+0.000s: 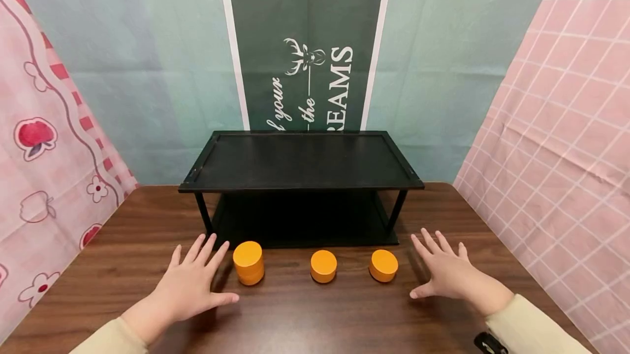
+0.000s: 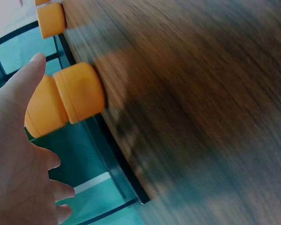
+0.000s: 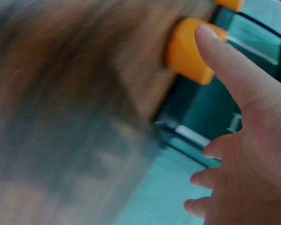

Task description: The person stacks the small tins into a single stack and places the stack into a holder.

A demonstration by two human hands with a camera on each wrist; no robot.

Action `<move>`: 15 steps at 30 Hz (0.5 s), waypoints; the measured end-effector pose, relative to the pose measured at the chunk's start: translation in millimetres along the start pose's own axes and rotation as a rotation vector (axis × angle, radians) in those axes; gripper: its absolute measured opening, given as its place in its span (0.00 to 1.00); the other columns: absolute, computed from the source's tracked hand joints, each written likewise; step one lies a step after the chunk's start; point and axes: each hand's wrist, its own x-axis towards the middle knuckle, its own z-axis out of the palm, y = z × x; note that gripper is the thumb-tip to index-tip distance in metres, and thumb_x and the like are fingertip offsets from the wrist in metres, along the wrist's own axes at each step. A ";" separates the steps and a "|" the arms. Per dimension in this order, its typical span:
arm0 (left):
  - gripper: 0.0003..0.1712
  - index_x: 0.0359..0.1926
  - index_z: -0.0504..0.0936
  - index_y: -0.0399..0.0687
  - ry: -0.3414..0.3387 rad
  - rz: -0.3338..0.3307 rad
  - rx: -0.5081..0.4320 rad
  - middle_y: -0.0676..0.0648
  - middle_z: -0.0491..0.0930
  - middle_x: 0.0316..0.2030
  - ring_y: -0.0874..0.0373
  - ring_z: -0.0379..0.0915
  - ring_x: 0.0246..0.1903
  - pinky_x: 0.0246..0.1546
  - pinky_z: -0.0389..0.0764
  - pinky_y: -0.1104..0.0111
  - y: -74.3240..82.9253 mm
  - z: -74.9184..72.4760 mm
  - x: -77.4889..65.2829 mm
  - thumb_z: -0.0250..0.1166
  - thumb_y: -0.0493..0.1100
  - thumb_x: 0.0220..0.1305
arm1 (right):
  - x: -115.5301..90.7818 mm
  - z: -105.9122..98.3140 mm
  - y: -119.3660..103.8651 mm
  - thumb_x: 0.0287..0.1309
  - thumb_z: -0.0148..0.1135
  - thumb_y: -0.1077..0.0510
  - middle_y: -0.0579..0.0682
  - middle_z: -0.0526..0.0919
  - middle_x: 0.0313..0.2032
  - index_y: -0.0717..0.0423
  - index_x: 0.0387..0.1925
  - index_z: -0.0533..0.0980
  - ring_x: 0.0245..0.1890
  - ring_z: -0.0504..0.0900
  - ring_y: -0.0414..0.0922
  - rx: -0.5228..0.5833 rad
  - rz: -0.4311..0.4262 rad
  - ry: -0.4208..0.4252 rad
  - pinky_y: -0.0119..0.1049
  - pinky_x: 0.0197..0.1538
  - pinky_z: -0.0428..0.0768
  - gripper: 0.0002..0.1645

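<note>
Over the table's left half my left hand point(image 1: 189, 283) has its fingers spread and holds nothing. Just right of its fingertips stand two round orange containers point(image 1: 248, 262), one stacked on the other; the left wrist view shows the seam between the upper container point(image 2: 47, 108) and the lower container point(image 2: 79, 91). A single orange container point(image 1: 323, 266) is in the middle, and another single container point(image 1: 383, 265) stands farther right. My right hand point(image 1: 450, 272), also empty with fingers apart, is to the right of that last one. In the right wrist view its thumb overlaps the orange container point(image 3: 189, 51).
Behind the containers is a black two-tier rack point(image 1: 302, 162) with a flat top and a lower shelf point(image 1: 300, 220). The brown wooden table point(image 1: 315, 321) lies under everything. Pink cloths point(image 1: 566, 124) hang at both sides, and a green printed cloth point(image 1: 305, 15) hangs at the back.
</note>
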 end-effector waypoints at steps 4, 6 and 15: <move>0.60 0.67 0.63 0.43 -0.021 -0.006 -0.015 0.33 0.56 0.66 0.35 0.46 0.65 0.55 0.46 0.31 -1.0 -0.6 1.3 0.52 0.82 0.44 | -0.2 0.7 1.9 0.27 0.68 0.25 0.71 0.48 0.67 0.65 0.68 0.54 0.64 0.45 0.72 0.017 0.004 -0.020 0.78 0.51 0.41 0.73; 0.60 0.67 0.62 0.43 -0.031 -0.011 -0.030 0.32 0.56 0.66 0.35 0.46 0.66 0.55 0.46 0.31 -1.3 -1.4 2.0 0.52 0.82 0.44 | -1.3 0.1 2.0 0.29 0.68 0.26 0.71 0.49 0.67 0.65 0.68 0.53 0.64 0.46 0.72 0.031 0.000 -0.013 0.78 0.51 0.42 0.72; 0.61 0.68 0.60 0.43 -0.064 -0.023 -0.113 0.33 0.56 0.66 0.36 0.48 0.65 0.55 0.49 0.32 0.2 2.9 1.6 0.53 0.81 0.45 | -1.1 3.5 -6.8 0.34 0.68 0.28 0.70 0.52 0.66 0.65 0.68 0.52 0.62 0.53 0.71 0.088 -0.099 0.101 0.78 0.49 0.49 0.69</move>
